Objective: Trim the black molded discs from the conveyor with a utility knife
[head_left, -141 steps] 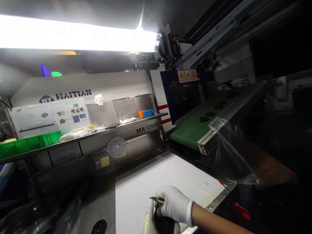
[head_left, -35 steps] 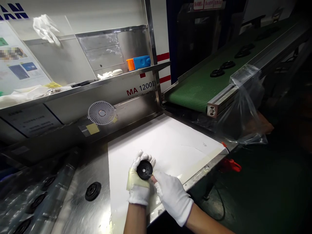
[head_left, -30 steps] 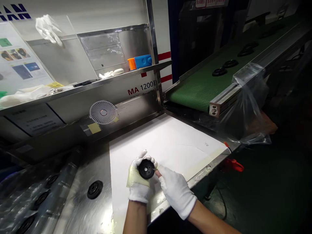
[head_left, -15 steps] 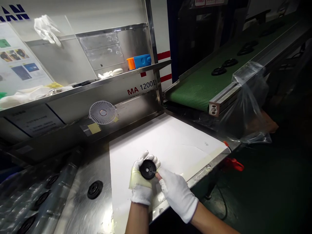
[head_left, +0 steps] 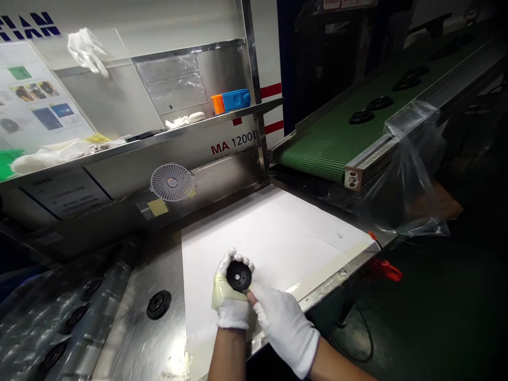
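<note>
My left hand point(head_left: 232, 299), in a white glove with a yellowish coated palm, cups a round black rubber part point(head_left: 239, 275) with a central hole. My right hand point(head_left: 283, 329), also white-gloved, presses in at the part's lower right edge. Its fingers hide nearly all of a small metal blade, which showed more plainly in earlier views. Both hands are above a white sheet point(head_left: 278, 238) on the steel table.
A black disc point(head_left: 159, 305) lies on bare steel left of the sheet, and several more lie under plastic film point(head_left: 75, 317). A green conveyor belt point(head_left: 329, 151) carries several discs at upper right. A steel shelf point(head_left: 159, 135) and small fan point(head_left: 172, 182) stand behind.
The head view has swung from the upper scene down to the hands. Over the last second, the black part has turned slightly in my left hand, and my right hand has shifted lower beside it.
</note>
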A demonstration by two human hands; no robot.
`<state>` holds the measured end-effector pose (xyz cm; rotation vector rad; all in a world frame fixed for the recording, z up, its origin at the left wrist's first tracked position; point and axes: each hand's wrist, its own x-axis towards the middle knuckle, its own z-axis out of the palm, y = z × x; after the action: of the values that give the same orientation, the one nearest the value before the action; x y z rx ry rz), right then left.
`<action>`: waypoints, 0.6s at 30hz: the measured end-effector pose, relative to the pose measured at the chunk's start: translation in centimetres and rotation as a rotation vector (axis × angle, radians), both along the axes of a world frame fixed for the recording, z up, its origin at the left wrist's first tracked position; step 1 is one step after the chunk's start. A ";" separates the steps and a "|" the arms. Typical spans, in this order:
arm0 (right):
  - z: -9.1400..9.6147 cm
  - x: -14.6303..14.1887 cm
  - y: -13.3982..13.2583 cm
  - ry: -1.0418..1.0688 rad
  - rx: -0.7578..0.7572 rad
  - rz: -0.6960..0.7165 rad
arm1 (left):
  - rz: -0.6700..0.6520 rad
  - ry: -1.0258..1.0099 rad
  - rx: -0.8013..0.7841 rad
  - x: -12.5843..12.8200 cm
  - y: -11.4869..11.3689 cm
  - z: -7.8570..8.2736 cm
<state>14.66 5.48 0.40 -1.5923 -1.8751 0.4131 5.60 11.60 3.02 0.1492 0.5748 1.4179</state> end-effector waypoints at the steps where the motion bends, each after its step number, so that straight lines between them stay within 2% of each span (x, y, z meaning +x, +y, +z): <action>1: 0.1 0.0 0.1 0.001 0.005 -0.005 | 0.000 0.001 0.002 -0.1 0.0 0.0; 8: 0.0 0.5 0.4 -0.013 0.032 -0.066 | -0.028 -0.021 0.024 0.0 -0.1 0.0; 15: 0.0 -0.6 -0.3 -0.061 0.004 -0.060 | 0.061 -0.011 0.048 0.3 -0.3 -0.5; 18: 0.0 -0.3 -0.3 -0.043 0.041 -0.032 | -0.045 0.026 0.044 -0.4 -0.8 -0.5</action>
<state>14.41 5.21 0.37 -1.6138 -1.8751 0.3262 5.20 10.79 2.57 0.2146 0.5587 1.3869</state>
